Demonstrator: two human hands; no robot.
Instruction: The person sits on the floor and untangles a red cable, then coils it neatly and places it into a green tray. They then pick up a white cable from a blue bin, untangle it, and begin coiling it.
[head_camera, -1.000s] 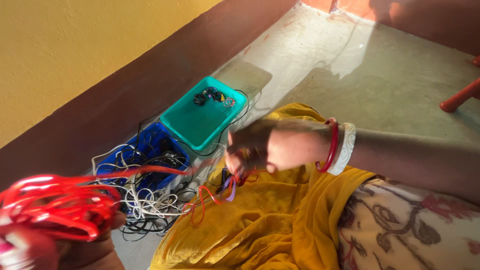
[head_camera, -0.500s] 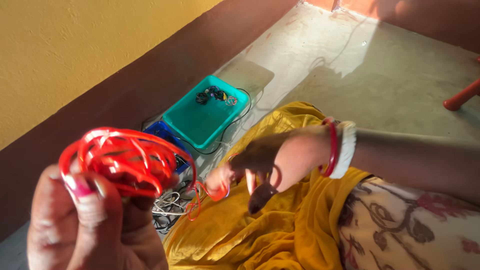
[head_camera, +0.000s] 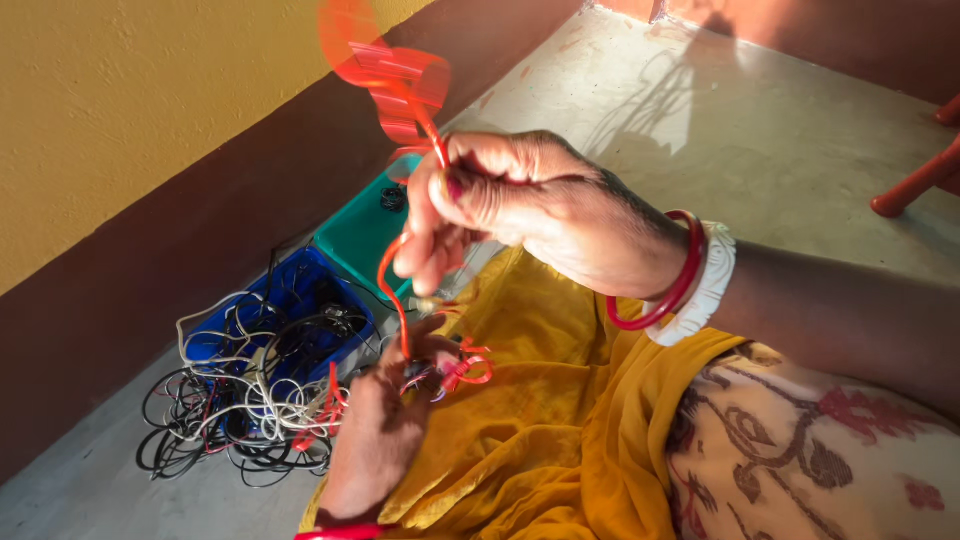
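Red wire (head_camera: 400, 290) is what both hands are busy with. The right hand (head_camera: 520, 205) is raised up in the middle of the shot, fingers curled tight and pinching the wire between thumb and fingertips. Above that pinch a bundle of red loops (head_camera: 385, 65) sticks up, heavily blurred, so I can't make out how it's wound. Below the pinch a single red strand hangs down to the left hand (head_camera: 385, 420), which sits low on the lap, fingers closed around the lower end of the wire along with some small red curls and what look like a few other thin coloured strands; too small to tell exactly.

On the right wrist there's a red bangle (head_camera: 665, 285) touching a white bangle (head_camera: 700, 290). The lap is covered in yellow cloth (head_camera: 540, 420), with a floral patterned cloth (head_camera: 800, 460) beside it.

On the floor, against the wall, sits a blue tray (head_camera: 290, 305) stuffed with a tangle of white and black wires (head_camera: 235, 400) that spills out onto the concrete floor (head_camera: 760, 130). Just beyond it is a teal box (head_camera: 365, 235) with a small dark item on top.
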